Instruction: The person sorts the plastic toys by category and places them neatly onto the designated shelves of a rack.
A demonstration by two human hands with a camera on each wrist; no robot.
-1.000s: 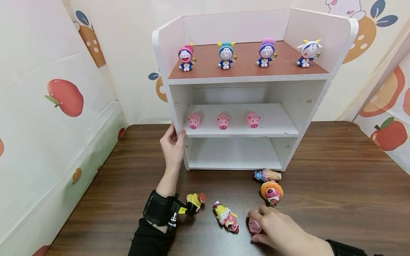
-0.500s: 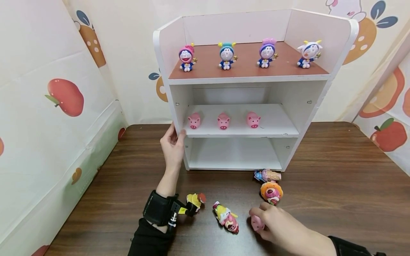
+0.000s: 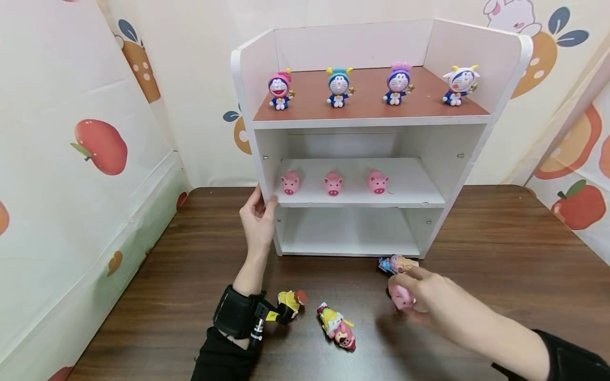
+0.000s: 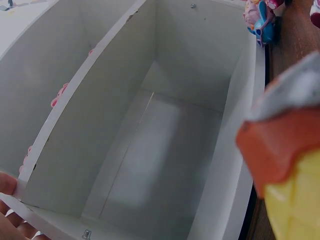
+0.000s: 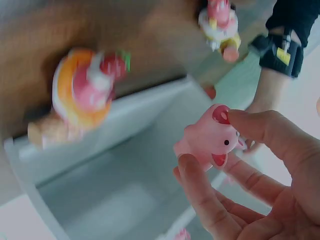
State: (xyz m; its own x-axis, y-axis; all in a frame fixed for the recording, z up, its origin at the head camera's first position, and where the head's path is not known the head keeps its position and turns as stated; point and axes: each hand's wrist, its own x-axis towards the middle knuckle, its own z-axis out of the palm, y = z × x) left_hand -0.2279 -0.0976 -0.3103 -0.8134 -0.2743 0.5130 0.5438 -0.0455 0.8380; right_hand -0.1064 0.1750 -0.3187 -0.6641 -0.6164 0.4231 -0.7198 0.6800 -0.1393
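Observation:
My right hand [image 3: 433, 296] pinches a pink pig figurine [image 3: 402, 298] between thumb and fingertips. In the right wrist view the pig [image 5: 210, 137] hangs off the table, its head toward the thumb. With its thumb on the front edge and fingers round the outside, my left hand [image 3: 259, 219] grips the left side panel of a white shelf unit [image 3: 371, 121]. Three matching pigs stand in a row on the middle shelf [image 3: 414, 185]: a left pig [image 3: 290, 182], a middle pig [image 3: 333, 183] and a right pig [image 3: 378, 181].
Several capped cat figurines stand on the brown top shelf, including a pink-capped one [image 3: 279, 91]. On the wooden table [image 3: 500, 275] lie a yellow figurine [image 3: 292, 302], a yellow-and-pink figurine [image 3: 337, 327] and a blue-and-tan figurine [image 3: 397, 263]. An orange-rimmed pink figurine [image 5: 90, 90] lies near the unit.
My right hand has picked the pig up from the table and carried it forward toward the shelf unit. The left hand keeps its place on the side panel. The head view has tilted slightly.

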